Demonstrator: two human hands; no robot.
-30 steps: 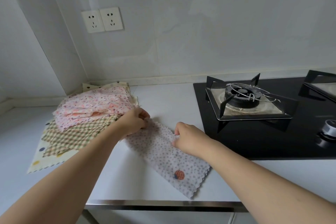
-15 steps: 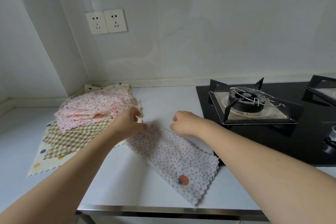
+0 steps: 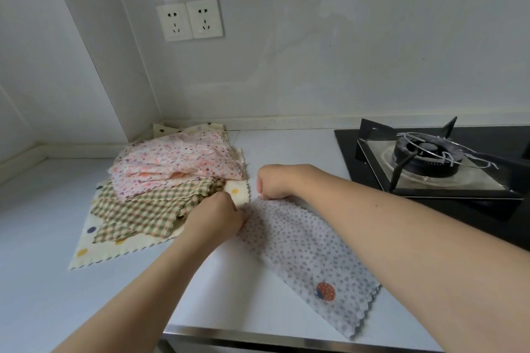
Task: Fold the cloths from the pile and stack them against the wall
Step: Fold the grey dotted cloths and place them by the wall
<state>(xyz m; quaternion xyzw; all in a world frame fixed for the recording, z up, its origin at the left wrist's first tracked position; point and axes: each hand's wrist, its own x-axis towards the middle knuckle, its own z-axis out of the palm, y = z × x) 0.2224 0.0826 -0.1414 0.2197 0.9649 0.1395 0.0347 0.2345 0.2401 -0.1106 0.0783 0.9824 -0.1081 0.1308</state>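
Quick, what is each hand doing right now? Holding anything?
Left hand: fingers curled, pinching the far left corner of the grey dotted cloth.
Right hand: fingers curled, pinching the far right corner of that cloth.

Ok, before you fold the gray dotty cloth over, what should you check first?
1. Left hand pinches the far corner of the gray dotted cloth: ok.
2. Right hand grips the other far corner: ok.
3. Cloth lies flat on the counter: ok.
4. Cloth clear of the stove: ok.
5. Cloth clear of the pile: cannot tell, the left hand hides that edge.
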